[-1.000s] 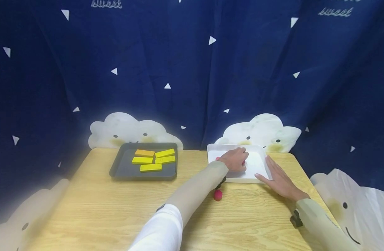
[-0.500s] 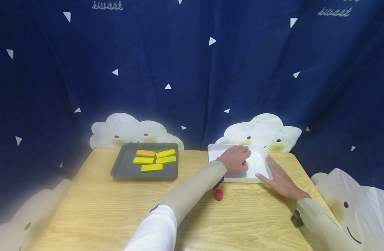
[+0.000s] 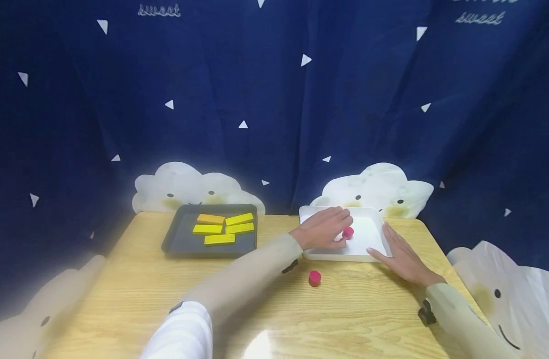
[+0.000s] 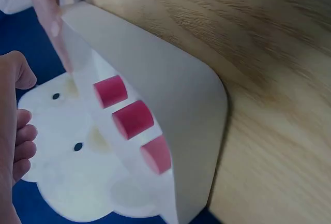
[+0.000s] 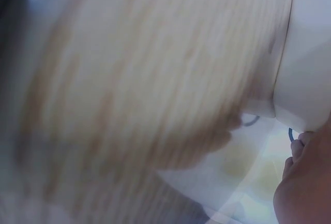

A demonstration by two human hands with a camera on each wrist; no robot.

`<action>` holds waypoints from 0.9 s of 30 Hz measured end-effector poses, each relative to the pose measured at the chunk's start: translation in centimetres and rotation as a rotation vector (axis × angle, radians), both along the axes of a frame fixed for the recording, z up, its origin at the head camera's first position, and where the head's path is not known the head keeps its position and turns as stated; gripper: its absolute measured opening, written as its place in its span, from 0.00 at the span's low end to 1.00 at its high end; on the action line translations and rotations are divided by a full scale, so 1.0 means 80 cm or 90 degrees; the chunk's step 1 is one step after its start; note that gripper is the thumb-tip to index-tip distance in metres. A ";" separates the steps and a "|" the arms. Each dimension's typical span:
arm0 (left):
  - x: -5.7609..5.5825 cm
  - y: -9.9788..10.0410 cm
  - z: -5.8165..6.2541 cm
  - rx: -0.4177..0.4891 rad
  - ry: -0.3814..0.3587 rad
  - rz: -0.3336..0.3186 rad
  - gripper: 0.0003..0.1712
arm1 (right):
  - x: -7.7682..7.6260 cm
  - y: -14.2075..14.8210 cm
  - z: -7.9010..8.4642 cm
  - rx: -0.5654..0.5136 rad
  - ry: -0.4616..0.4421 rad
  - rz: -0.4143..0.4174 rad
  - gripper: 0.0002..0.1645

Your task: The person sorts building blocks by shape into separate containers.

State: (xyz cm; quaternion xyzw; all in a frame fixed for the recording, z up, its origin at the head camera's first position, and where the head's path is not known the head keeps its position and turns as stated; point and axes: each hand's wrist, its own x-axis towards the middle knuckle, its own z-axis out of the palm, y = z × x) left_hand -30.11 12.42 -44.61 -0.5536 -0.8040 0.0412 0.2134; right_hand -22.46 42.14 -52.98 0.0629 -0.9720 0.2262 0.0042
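Observation:
My left hand (image 3: pixel 323 229) hovers over the white tray (image 3: pixel 368 244), its fingers loosely curled. Just beyond its fingertips a red cylinder block (image 3: pixel 347 233) stands in the tray, apart from them as far as the left wrist view shows. That view has three red cylinder blocks (image 4: pixel 133 119) in a row inside the tray, with nothing between the thumb and fingers of the left hand (image 4: pixel 13 131). Against the tray's right rim rests my right hand (image 3: pixel 402 257), fingers straight and thumb near the front corner. Another red cylinder block (image 3: pixel 314 278) stands on the table in front of the tray.
A dark grey tray (image 3: pixel 180 244) at the back left holds several yellow blocks (image 3: pixel 219 240) and one orange block (image 3: pixel 211 219). Both trays stand on a wooden table (image 3: pixel 274 309). Behind its far edge hangs a navy curtain (image 3: pixel 202 124) with cloud prints.
My left hand has drawn back to the left, away from the red cylinder block, which now shows fully in the tray. The right hand stays at the tray's rim.

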 end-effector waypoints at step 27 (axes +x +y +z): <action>0.085 -0.098 -0.003 0.097 -0.057 -0.047 0.22 | 0.001 0.000 0.001 -0.008 -0.004 0.002 0.67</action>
